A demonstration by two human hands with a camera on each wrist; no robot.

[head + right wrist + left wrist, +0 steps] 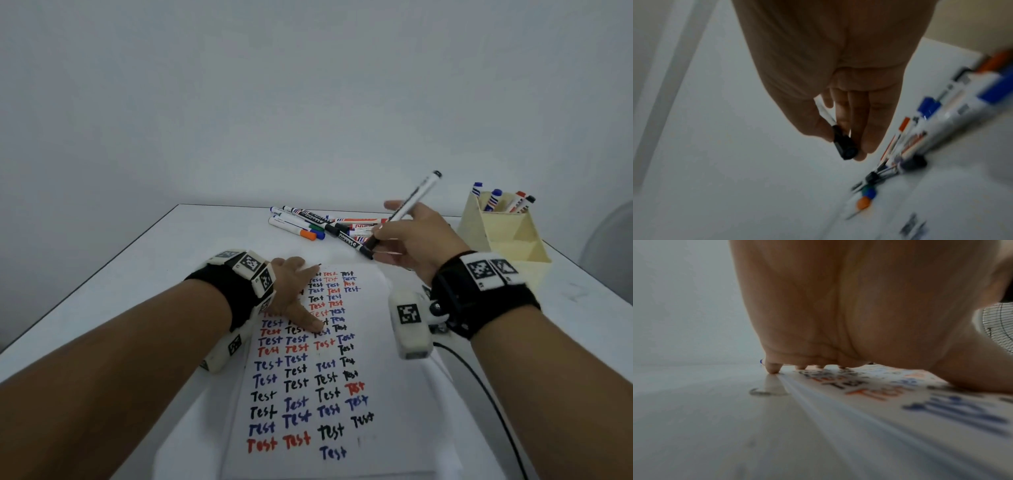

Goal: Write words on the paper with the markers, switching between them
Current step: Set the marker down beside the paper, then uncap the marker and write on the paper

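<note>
A white paper (387,383) covered with the word "Test" in black, blue and red lies on the table. My left hand (294,294) presses flat on its upper left part, fingers straight; in the left wrist view the fingertips (773,368) touch the paper (890,410) edge. My right hand (411,236) hovers above the paper's far right corner and pinches a white marker with a black cap (404,210), cap end pointing down. The right wrist view shows the capped black marker (842,146) held between thumb and fingers.
A pile of several loose markers (315,224) lies on the table beyond the paper, seen blurred as markers (920,138) from the right wrist. A cream holder (503,233) with several markers stands at the back right. A black cable (486,387) runs along the right.
</note>
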